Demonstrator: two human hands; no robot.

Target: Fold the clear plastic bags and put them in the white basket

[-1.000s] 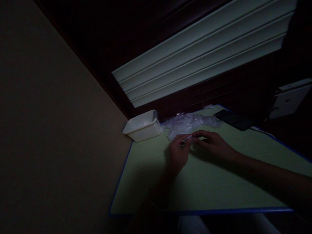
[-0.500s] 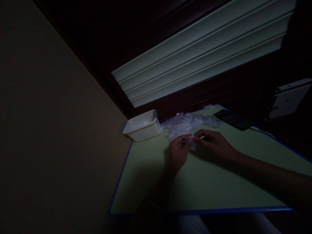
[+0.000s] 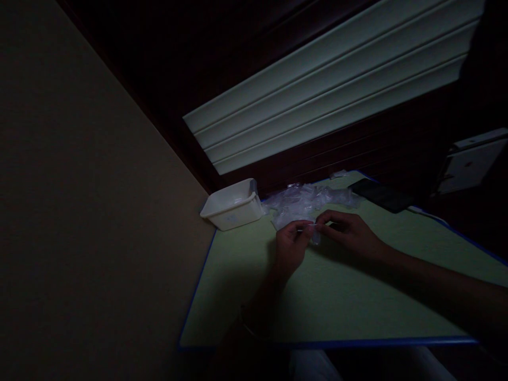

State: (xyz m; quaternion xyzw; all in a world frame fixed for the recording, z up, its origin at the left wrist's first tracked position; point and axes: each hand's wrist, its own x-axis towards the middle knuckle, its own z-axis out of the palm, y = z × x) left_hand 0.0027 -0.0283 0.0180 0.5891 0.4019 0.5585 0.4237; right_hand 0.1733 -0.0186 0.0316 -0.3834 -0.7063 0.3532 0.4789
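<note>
My left hand point(image 3: 291, 246) is closed in a pinch on a small clear plastic bag point(image 3: 316, 238). From the other side my right hand point(image 3: 347, 230) pinches the bag's top edge, thumb and forefinger together. The bag hangs down between the two sets of fingertips, a little above the table; most of its upper part is hidden by the fingers. Just beyond my hands spreads a loose pile of clear plastic bags point(image 3: 304, 203). The light is too dim to tell what, if anything, is inside the held bag.
A white plastic bin point(image 3: 234, 214) stands at the table's back left corner, by the wall. A dark flat device point(image 3: 381, 194) lies at the back right, a white cable point(image 3: 426, 213) beside it. The pale green table point(image 3: 357, 301) has a blue edge.
My fingertips have shifted slightly, and more of the small bag now shows hanging below them. Both hands stay in nearly the same place.
</note>
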